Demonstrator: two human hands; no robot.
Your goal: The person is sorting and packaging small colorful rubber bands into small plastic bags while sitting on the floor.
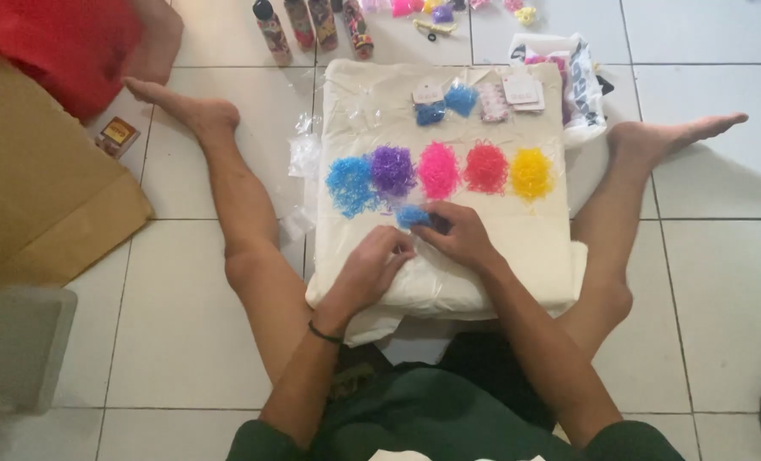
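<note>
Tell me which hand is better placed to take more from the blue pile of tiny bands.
Left, probably. The left hand lies nearer the blue pile, and its fingers look free. The right hand already pinches a small blue clump and sits below the pink pile.

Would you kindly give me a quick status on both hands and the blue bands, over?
Left hand and right hand both pinching at small blue band clump. Five colour piles lined up just beyond. Nothing blocking on the cream bag.

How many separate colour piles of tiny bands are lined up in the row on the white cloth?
5, left to right: blue pile, purple pile, pink pile, red pile, yellow pile. A small blue clump by the right hand isn't counted.
</note>
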